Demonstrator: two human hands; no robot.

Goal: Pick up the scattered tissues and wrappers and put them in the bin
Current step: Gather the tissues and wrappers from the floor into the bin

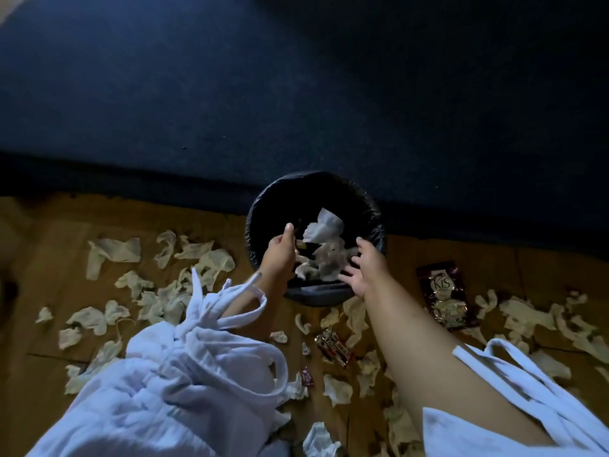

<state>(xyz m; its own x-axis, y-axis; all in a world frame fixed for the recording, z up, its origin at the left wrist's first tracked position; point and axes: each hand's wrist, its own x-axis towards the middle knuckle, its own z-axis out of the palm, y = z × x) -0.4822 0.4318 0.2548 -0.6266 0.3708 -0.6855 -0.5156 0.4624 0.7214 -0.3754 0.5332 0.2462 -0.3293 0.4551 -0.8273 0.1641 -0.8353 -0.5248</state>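
Observation:
A round black bin lined with a dark bag stands on the wooden floor against a dark blue edge. White tissues lie inside it, one looking mid-air near the top. My left hand hovers over the bin's left rim with thumb raised and nothing visibly in it. Above the bin's right rim, my right hand has its fingers spread and holds nothing. Several crumpled tissues litter the floor on both sides. A dark maroon wrapper lies right of the bin, and a smaller shiny wrapper lies in front.
A large dark blue carpeted or upholstered surface fills the upper half behind the bin. Loose white sleeves with ties hang from both arms. A small purple candy wrapper lies on the floor between my arms.

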